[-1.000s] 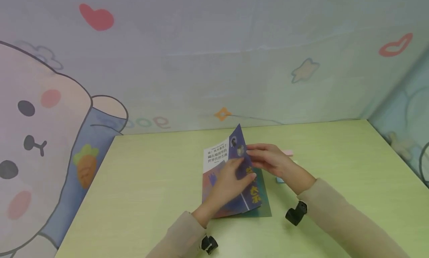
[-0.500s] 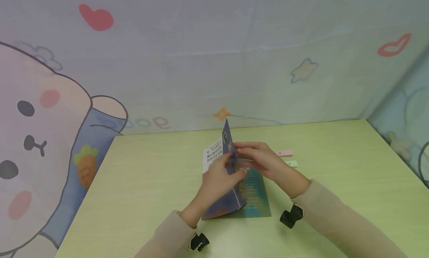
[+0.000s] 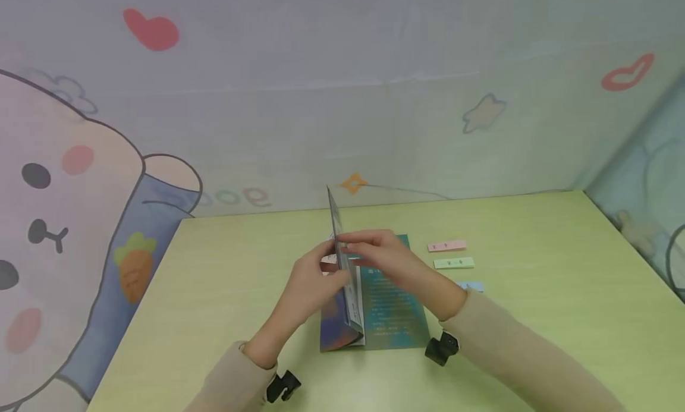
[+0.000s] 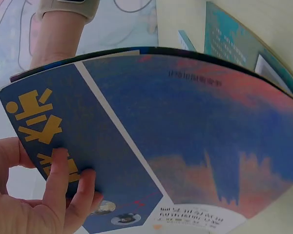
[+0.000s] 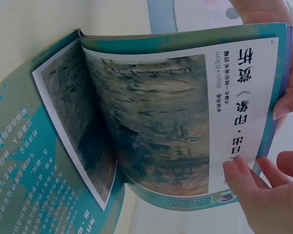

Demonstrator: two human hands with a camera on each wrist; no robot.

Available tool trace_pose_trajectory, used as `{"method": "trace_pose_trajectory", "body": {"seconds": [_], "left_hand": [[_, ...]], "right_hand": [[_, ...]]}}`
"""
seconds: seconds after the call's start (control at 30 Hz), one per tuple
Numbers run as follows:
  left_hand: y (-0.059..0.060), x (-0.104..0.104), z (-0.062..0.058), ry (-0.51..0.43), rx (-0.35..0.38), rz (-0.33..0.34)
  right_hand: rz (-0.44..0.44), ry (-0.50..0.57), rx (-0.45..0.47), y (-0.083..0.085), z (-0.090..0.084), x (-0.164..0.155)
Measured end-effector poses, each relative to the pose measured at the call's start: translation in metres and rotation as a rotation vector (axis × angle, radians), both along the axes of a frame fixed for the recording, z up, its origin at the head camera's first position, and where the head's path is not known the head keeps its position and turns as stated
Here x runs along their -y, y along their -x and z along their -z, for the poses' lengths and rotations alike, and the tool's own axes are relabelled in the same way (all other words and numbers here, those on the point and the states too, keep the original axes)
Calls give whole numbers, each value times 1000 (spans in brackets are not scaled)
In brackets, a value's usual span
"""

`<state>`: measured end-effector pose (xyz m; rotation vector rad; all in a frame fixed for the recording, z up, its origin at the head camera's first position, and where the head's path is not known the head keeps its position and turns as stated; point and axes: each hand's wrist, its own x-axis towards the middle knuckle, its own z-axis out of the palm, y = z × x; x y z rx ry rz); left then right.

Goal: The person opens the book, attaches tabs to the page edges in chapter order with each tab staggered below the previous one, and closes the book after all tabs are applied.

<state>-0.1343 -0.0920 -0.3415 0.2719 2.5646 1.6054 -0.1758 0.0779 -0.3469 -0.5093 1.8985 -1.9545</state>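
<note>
A thin illustrated book (image 3: pixel 393 308) lies on the table, with its blue-purple cover and some pages lifted nearly upright. My left hand (image 3: pixel 310 281) grips the raised part, thumb on the page side and fingers on the cover (image 4: pixel 122 126). Fingers of my right hand (image 3: pixel 387 257) touch the raised page (image 5: pixel 161 122) near its outer edge; they look fairly straight. That page carries a painting of water and a white strip of text. The teal printed page on the right lies flat, partly covered by the right hand.
Right of the book lie a pink strip (image 3: pixel 446 245), a green strip (image 3: pixel 453 263) and a blue strip (image 3: pixel 472 286), the blue one partly behind my right forearm. A light yellow-green table (image 3: pixel 225 293) meets a printed cloth backdrop (image 3: pixel 332 120) at its far edge.
Both hands have moved left, swinging the cover and pages from leaning right to nearly upright. The teal page is now exposed, and the coloured strips show more fully.
</note>
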Motion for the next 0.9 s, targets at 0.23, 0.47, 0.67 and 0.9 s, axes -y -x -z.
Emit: {"method": "trace_pose_trajectory", "body": {"seconds": [0.23,0.47,0.67,0.9], "left_hand": [[-5,23,-4,-32,11,-40],[-8,44,-5,-57,3,-55],[-9,62,-9,-53,22,-76],[-8,92,-8,51,21,-151]], "right_hand": [[-34,-101,-120,-6,-1,14],[-47,-102,-135,-7,12,17],[-72,-167,-224,-8,33,21],[-94,-322,-403,-12,55,29]]}}
